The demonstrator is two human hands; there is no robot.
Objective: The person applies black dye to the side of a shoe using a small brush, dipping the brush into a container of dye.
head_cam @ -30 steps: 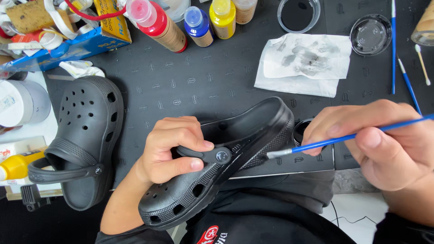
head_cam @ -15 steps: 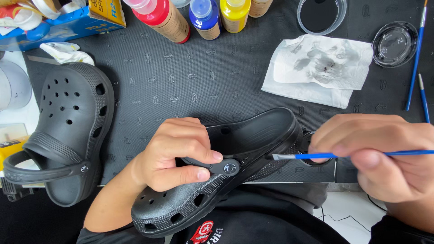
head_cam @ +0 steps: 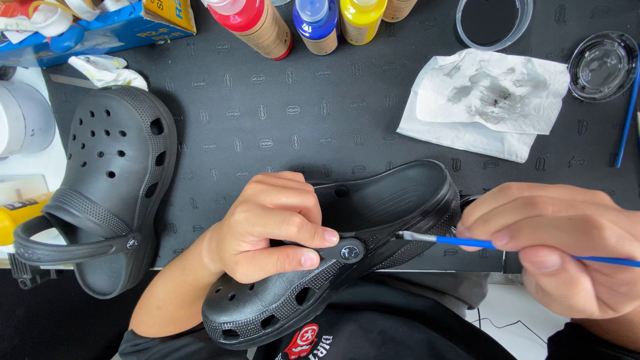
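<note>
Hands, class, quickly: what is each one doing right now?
Left hand: closed around the black clog, gripping it by the strap rivet.
Right hand: closed, pinching a blue paintbrush whose tip meets the clog's side.

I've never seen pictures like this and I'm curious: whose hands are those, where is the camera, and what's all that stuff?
The camera sits on a person's head and looks down, so you see that person's own two hands. The left hand grips a black clog by its side. The right hand holds a thin blue paintbrush, its tip touching the clog's heel end. A second black clog lies on the dark mat to the left. At the top stand paint bottles: red, blue and yellow. A smudged paper towel and a clear lid lie on the right.
</note>
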